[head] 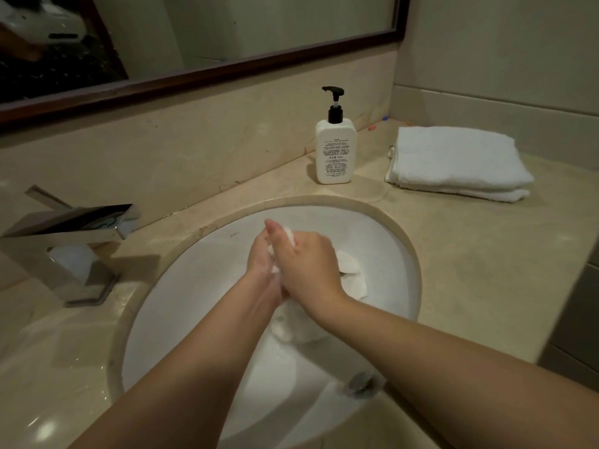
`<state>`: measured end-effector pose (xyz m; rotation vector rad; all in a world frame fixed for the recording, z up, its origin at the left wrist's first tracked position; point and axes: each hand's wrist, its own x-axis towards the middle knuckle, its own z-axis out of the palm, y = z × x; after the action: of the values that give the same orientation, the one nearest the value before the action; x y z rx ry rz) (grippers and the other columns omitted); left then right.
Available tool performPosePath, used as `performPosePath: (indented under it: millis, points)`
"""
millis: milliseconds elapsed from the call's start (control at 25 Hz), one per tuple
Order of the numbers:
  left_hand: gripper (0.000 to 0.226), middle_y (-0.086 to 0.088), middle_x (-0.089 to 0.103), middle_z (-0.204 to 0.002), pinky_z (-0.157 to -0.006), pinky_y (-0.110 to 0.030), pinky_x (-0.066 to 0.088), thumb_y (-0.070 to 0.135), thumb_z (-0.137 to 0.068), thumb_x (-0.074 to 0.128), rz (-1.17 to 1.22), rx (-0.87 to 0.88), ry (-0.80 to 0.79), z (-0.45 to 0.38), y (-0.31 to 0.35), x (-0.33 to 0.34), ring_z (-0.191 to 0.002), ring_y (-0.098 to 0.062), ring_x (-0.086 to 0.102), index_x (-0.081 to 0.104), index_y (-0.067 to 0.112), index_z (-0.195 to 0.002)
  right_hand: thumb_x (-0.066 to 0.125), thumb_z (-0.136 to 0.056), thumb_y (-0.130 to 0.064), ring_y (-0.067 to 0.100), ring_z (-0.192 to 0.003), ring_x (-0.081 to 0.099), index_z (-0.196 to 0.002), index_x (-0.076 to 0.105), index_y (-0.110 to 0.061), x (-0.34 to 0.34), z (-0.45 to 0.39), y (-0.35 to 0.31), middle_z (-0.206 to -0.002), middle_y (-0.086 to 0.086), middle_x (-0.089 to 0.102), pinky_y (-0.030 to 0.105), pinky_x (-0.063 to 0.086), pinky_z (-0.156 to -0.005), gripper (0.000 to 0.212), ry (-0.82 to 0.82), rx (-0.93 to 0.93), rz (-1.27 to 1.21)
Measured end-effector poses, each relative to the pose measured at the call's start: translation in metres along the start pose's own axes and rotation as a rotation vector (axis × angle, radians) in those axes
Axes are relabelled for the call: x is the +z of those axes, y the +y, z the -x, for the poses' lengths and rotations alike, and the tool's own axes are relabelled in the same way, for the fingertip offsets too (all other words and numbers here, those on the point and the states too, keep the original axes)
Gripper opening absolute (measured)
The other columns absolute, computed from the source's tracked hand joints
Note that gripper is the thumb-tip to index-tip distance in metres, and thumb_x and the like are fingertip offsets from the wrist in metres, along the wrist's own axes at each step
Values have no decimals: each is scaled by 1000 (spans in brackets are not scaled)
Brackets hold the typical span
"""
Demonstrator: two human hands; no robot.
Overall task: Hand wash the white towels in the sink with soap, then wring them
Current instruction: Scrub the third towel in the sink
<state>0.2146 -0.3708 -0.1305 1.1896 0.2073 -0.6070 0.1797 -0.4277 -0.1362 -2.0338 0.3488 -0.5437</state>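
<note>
Your forearms come in from six o'clock and meet over the middle of the sink. Your left hand has its fingers fairly straight, pressed flat against a wet white towel, while your right hand has its grip curled over the same cloth, so the towel is sandwiched between both palms. The rest of it trails down into the bowl toward four and six o'clock. Lather seems to show on your left hand, so this looks like the scrubbing stage.

To do it well, work the cloth palm against palm in short strokes, then feed a fresh section up from the bowl so no part gets skipped. Keep it low inside the sink so suds stay off the counter.

At one o'clock stands the soap bottle; at two o'clock lie the folded towels, apparently dry and not yet washed. At nine o'clock sits the faucet; no water is visibly running.
</note>
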Motion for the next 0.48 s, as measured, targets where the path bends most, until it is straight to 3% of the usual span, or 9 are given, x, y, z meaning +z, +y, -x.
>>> performPosePath:
  millis: [40, 160, 200, 320, 360, 480]
  points:
    - [53, -4, 57, -56, -63, -27, 46, 51, -106, 36, 20, -8, 7, 0, 0, -1, -57, -15, 61, 51, 15, -70, 45, -100, -54, 31, -71, 64, -62, 64, -11, 0, 1, 0, -66, 12, 67, 38, 47, -67, 61, -11, -8, 16]
    - [61, -15, 75, -96, -79, -34, 51, 59, -105, 34, -1, -23, -27, -1, 1, 3, -91, -26, 70, 72, 12, -96, 41, -102, -54, 31, -66, 59, -56, 52, -13, -15, -29, 10, -63, 11, 61, 35, 38, -60, 63, 149, 153, 26]
    - [62, -15, 75, -96, -77, -33, 52, 59, -105, 34, -22, -14, -3, 0, 2, 4, -89, -25, 71, 73, 11, -94, 42, -102, -54, 31, -64, 58, -54, 49, -15, -15, -30, 11, -61, 10, 58, 34, 36, -59, 62, 157, 156, 8]
    - [58, -2, 56, -53, -59, -22, 46, 50, -107, 35, 30, 22, 29, 3, 1, 4, -51, -12, 60, 53, 16, -64, 45, -101, -53, 35, -71, 63, -54, 53, -17, 0, -4, 3, -66, 15, 65, 38, 44, -64, 60, -39, -13, -6]
    - [53, -1, 53, -52, -59, -24, 44, 48, -107, 34, 48, 25, 39, 5, 2, 4, -49, -12, 58, 49, 17, -67, 43, -102, -53, 36, -76, 63, -58, 58, -16, 2, -7, 4, -73, 17, 68, 38, 44, -67, 59, -49, -16, 31]
    - [37, -2, 60, -83, -69, -30, 46, 49, -106, 39, -26, 9, 56, 11, 5, 8, -73, -18, 59, 54, 20, -89, 37, -104, -52, 34, -80, 63, -65, 59, -10, -13, -37, 12, -81, 16, 69, 34, 39, -66, 62, 67, 195, 61]
